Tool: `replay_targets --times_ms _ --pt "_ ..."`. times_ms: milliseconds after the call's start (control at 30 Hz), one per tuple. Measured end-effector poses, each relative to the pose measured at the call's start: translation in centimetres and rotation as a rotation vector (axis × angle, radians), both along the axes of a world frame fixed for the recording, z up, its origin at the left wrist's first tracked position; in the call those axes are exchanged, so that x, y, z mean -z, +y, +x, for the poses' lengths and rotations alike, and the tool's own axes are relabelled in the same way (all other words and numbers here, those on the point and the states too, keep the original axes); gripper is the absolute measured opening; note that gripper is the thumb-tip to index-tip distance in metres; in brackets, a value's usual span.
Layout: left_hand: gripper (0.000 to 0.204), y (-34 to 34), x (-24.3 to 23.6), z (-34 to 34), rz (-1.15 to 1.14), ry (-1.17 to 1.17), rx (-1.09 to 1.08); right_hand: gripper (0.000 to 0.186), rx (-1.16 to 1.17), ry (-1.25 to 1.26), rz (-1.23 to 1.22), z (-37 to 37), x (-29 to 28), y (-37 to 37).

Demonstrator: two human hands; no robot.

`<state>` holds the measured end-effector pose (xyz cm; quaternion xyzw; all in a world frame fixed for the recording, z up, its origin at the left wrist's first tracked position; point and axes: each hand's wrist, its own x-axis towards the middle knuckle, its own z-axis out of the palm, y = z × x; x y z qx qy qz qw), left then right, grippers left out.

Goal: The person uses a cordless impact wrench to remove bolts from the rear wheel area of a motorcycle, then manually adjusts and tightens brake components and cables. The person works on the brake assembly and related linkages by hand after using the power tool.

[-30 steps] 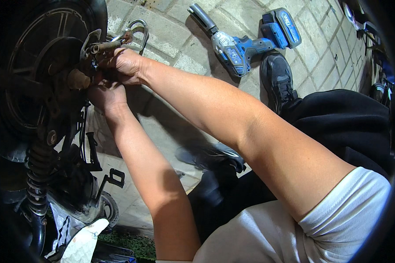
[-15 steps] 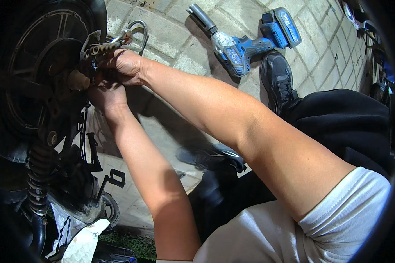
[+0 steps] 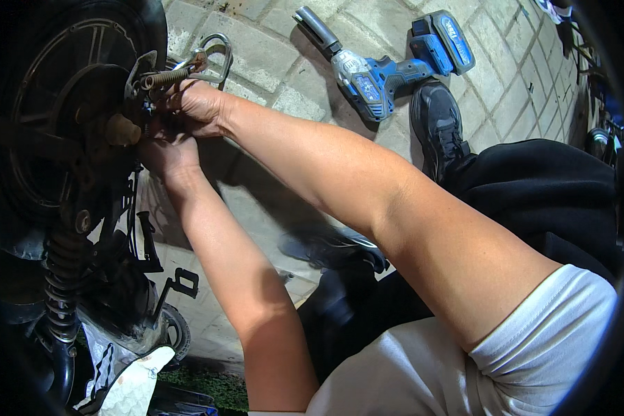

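Both of my hands are together at the hub of a black wheel (image 3: 48, 125) on a two-wheeled vehicle. My right hand (image 3: 199, 107) is closed, its fingers curled in just below a coil spring (image 3: 165, 78). Right under it, my left hand (image 3: 172, 156) is closed too, with its fingertips in shadow beside a tan rounded end piece (image 3: 122, 130) on the axle. What the fingers grip between them is dark and hidden. A bent metal bar (image 3: 223, 59) sticks out beyond the spring.
A blue and grey cordless impact wrench (image 3: 371, 80) with a long socket lies on the paving (image 3: 277, 41), close to my dark shoe (image 3: 436, 128). At lower left are a shock absorber (image 3: 61, 284), a black pedal (image 3: 185, 283) and a white sheet (image 3: 135, 381).
Hardly anything differs. Both hands stay at the hub, with only a slight shift of the fingers and of the whole view.
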<state>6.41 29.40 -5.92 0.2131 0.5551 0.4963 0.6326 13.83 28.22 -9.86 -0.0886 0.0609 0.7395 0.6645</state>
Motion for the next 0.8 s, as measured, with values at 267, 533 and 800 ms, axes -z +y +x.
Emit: replay_targets --times_ms 267,533,800 --pt "0.032 0.22 0.31 -0.22 0.01 -0.002 -0.023 0.01 0.097 -0.018 -0.044 -0.54 -0.24 0.42" --pt "0.033 0.31 0.53 -0.44 0.037 -0.003 0.049 0.016 0.025 -0.009 0.002 -0.19 0.18 -0.01" --pt "0.034 0.05 0.19 -0.15 0.07 -0.003 0.068 0.02 -0.013 -0.011 0.012 0.02 0.23 0.02"
